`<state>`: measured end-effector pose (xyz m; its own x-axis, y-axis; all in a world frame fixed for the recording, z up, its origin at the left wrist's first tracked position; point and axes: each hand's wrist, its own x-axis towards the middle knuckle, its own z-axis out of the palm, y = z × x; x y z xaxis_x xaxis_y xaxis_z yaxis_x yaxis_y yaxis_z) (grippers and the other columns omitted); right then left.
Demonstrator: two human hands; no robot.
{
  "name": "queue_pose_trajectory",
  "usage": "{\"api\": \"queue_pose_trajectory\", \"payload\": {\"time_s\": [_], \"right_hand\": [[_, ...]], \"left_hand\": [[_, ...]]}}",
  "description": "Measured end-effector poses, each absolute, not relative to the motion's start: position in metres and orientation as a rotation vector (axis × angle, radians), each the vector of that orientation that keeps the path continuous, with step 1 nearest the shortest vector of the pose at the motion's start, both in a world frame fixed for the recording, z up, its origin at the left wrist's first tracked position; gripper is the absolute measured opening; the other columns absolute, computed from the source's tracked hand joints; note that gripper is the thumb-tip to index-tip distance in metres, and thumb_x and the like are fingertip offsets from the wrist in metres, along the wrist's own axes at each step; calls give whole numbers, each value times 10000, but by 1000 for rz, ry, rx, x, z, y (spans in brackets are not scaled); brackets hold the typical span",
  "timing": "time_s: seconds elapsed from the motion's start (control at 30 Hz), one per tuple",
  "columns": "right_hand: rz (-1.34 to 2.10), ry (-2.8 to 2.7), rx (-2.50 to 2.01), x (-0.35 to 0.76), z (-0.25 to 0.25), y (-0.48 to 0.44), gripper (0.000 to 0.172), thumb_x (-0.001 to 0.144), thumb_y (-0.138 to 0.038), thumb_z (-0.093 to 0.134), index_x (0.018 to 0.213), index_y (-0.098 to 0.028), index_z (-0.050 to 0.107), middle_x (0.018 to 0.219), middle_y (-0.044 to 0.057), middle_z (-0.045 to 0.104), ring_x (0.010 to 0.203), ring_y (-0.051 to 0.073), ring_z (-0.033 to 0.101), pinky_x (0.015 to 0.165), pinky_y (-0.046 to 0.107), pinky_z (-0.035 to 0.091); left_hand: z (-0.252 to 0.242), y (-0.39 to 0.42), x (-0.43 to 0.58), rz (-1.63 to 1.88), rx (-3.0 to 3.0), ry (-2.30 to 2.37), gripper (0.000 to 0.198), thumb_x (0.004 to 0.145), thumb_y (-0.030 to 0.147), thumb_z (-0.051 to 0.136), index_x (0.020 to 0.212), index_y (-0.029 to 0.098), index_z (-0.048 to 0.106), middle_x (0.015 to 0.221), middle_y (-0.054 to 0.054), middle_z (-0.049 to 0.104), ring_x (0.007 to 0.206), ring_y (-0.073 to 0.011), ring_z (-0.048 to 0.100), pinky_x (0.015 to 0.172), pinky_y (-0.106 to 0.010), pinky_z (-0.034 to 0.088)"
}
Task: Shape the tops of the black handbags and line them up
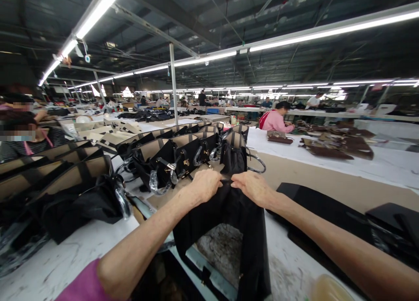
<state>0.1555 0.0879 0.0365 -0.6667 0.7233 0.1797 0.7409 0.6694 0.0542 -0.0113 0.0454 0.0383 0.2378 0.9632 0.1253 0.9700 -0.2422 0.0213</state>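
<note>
A black fabric bag (pixel 229 231) stands open on the worktable right in front of me, with crumpled stuffing paper (pixel 222 248) visible inside. My left hand (pixel 204 185) is closed on the far rim of the bag. My right hand (pixel 253 187) grips the same rim just beside it, fingers curled over the edge. Beyond my hands stands a row of black and tan handbags (pixel 183 154) with wrapped handles.
More tan and black bags (pixel 59 174) line the left side. Black flat pieces (pixel 327 213) lie on the table at right. A person in pink (pixel 276 119) works at a far table with brown pieces (pixel 334 143). Other people sit at far left.
</note>
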Motion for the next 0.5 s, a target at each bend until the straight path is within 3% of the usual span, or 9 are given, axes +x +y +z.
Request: {"api": "queue_pose_trajectory", "payload": {"time_s": [0.1,0.23,0.4,0.5], "right_hand": [[-116,-2725,-1168,159,34,90,244,857,-302,407,716,-204,580,717,4,616,718,144,535,599,231,284],[-35,-2731,-1147,158,33,90,248,850,-294,409,693,-196,574,679,0,599,692,138,533,593,226,291],[84,-2688,-1116,163,33,91,252,852,-313,398,719,-198,579,706,-6,610,709,140,546,613,225,318],[192,-2700,-1179,171,32,89,278,850,-351,403,711,-191,584,719,14,619,719,160,557,619,239,350]], "left_hand": [[33,27,-32,-169,-2323,-1962,278,831,320,389,786,179,625,783,-93,650,800,-224,610,667,-284,436],[21,-6,-64,-356,-2339,-2055,287,843,308,368,768,194,620,727,-36,643,706,-165,595,622,-230,406],[6,-31,-84,-771,-2363,-2065,287,843,311,363,827,198,627,866,-4,636,799,-132,558,706,-198,385],[9,-38,-89,-719,-2284,-2207,312,834,341,361,800,187,631,758,-4,634,705,-128,550,624,-202,374]]}}
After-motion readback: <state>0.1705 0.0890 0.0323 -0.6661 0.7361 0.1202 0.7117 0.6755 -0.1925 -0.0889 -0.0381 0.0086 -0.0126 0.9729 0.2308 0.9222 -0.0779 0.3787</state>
